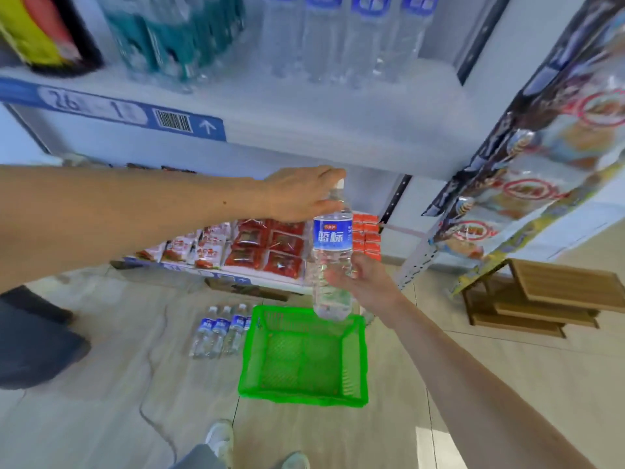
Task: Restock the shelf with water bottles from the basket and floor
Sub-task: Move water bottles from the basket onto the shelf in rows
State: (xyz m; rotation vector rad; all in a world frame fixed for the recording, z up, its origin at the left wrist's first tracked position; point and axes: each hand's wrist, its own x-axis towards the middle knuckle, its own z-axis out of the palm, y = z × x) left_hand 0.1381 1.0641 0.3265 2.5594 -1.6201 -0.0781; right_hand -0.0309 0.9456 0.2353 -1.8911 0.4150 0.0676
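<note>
A clear water bottle [332,245] with a blue label and white cap hangs upright in front of the shelves. My left hand [301,194] grips its neck and shoulder from above. My right hand [365,282] holds the lower body from the right side. Below it a green mesh basket [304,394] stands on the floor and looks empty. Several matching bottles [221,330] stand on the floor left of the basket. On the white upper shelf [304,110] a row of the same bottles [345,38] stands at the back.
Teal-wrapped bottle packs [176,32] sit on the upper shelf to the left. Red snack packets [267,245] fill the bottom shelf. Hanging snack bags [541,157] cover the rack on the right, with a wooden step stool [541,299] beneath. My shoes [220,441] are near the bottom edge.
</note>
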